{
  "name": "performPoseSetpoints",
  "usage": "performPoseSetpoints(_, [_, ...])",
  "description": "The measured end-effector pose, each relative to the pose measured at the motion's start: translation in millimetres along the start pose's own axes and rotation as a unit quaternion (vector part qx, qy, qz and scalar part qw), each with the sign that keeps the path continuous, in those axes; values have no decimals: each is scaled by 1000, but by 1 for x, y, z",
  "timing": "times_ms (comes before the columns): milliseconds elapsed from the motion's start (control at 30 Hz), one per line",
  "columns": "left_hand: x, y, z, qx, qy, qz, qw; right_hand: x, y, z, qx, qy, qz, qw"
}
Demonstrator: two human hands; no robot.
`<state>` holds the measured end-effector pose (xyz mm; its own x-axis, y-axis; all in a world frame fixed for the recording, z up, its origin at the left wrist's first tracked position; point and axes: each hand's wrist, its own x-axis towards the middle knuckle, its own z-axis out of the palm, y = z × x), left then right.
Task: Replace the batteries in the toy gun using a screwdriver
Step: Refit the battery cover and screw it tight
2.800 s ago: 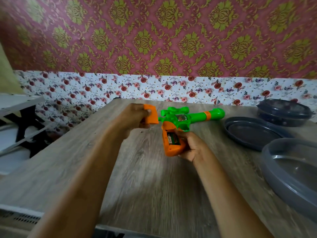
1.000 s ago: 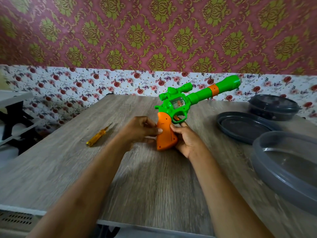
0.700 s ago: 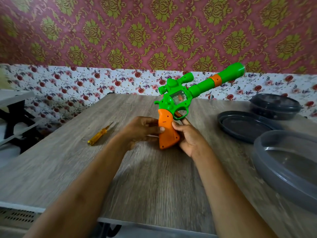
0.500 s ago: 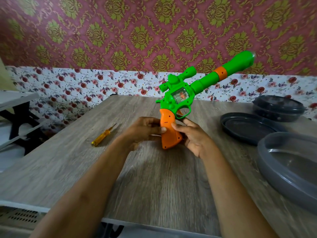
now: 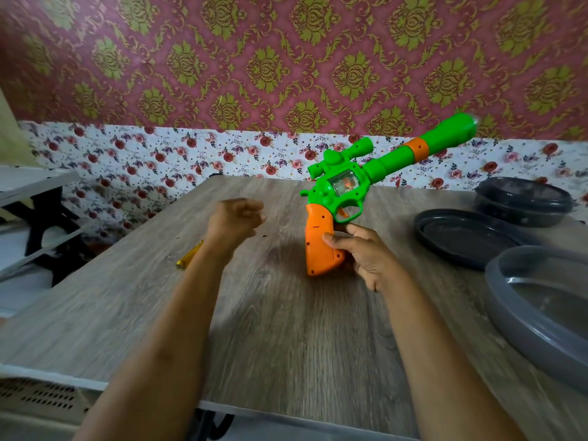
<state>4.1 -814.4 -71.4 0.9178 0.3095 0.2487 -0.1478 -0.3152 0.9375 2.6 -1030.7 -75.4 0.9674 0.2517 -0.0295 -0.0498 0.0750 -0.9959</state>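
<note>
Only unlabelled toy gun (image 5: pixel 356 192) in right hand (image 5: pixel 366 256)

Left hand (image 5: pixel 237 218) has let go of the toy gun (image 5: pixel 350 198), now raised higher.

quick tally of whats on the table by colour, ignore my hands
Green and orange: 1, the plastic toy gun, held upright on the table
Yellow: 1, the yellow-handled screwdriver
Dark grey: 2, the shallow round lid and the lidded round container
Translucent grey: 1, the large round plastic container
Total: 5
</note>
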Motion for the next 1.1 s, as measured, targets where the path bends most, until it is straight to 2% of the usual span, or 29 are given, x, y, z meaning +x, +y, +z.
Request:
performPoseSetpoints(67, [3, -7, 5, 224, 19, 39, 974, 0, 0, 1, 3, 5, -9, 1000])
performPoseSetpoints(133, [3, -7, 9, 329, 21, 57, 942, -1, -2, 2, 4, 14, -18, 1000])
performPoseSetpoints(200, [2, -7, 12, 349, 4, 71, 934, -1, -2, 2, 3, 17, -19, 1000])
performPoseSetpoints(333, [-2, -13, 20, 403, -106, 102, 903, -3, -1, 4, 12, 11, -16, 1000])
performPoseSetpoints(600, [-1, -9, 26, 420, -60, 89, 901, -5, -2, 7, 25, 3, -10, 1000])
performPoseSetpoints(833, [5, -10, 24, 427, -52, 95, 897, -5, -2, 6, 29, -1, -5, 1000])
performPoseSetpoints(1100, [2, -6, 29, 444, -49, 50, 893, -5, -1, 6, 18, -6, -5, 1000])
